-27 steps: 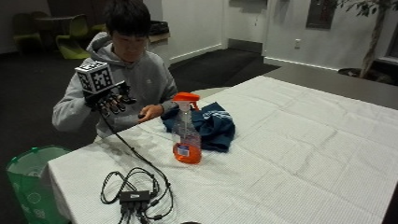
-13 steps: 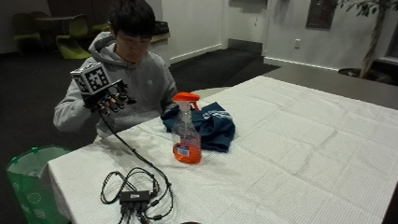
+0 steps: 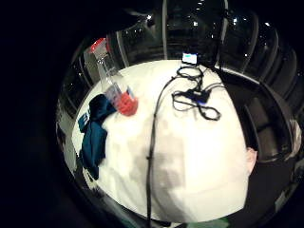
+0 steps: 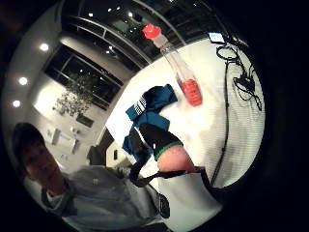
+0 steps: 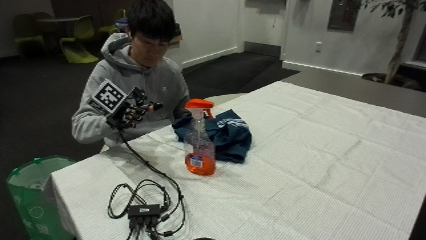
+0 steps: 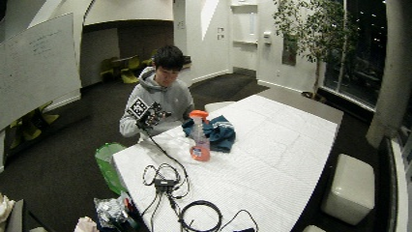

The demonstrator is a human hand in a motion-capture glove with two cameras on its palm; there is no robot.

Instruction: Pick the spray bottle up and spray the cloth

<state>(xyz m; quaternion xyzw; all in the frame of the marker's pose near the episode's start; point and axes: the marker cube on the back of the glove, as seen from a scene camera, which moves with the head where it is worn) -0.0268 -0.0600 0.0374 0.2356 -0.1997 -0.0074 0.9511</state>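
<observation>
A clear spray bottle [image 5: 200,145] with an orange trigger head and orange liquid at its bottom stands upright on the white table [image 5: 319,165]. It also shows in the palm views [image 3: 116,88] [image 4: 178,72] and the wide view [image 6: 199,142]. A crumpled dark blue cloth [image 5: 223,132] [image 4: 149,111] [image 3: 95,133] lies just behind it. My gloved right hand [image 5: 136,110] [image 6: 149,116] hangs in the air over the table's near corner, left of the bottle and apart from it. Its fingers [image 4: 157,140] are loosely curled and hold nothing.
A cable runs from the hand down to a tangle of black cables and a small box [image 5: 143,207] [image 3: 194,95] on the table's near end. A green bin [image 5: 33,195] stands on the floor beside that corner. The person sits close behind the cloth.
The gloved hand has come down a little and moved slightly toward the bottle. Bottle and cloth have not moved.
</observation>
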